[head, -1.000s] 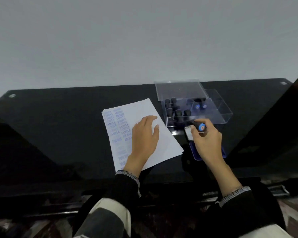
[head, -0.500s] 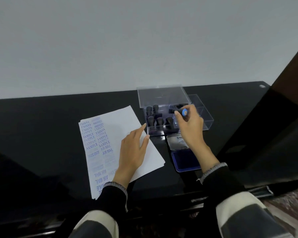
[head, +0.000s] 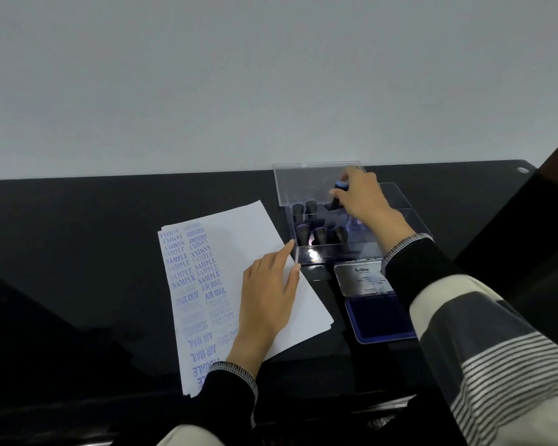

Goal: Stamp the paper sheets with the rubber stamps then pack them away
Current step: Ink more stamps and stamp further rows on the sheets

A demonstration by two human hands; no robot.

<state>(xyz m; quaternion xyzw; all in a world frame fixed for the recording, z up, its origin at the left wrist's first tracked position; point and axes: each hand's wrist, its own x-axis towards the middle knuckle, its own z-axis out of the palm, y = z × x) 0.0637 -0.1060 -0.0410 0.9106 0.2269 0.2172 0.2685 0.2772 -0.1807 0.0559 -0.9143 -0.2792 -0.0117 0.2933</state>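
Spanning beneath a plain grey wall, the glossy black table bears stamped paper sheets under the flat, relaxed left hand, while near its far edge the right hand grasps a rubber stamp in the clear box.

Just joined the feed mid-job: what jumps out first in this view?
The white paper sheets, with columns of blue stamp marks down their left side, lie on the black table under the flat left hand. To their right, the right hand holds a blue-topped stamp inside the clear plastic box, beside other dark stamps. An open blue ink pad lies in front of the box.
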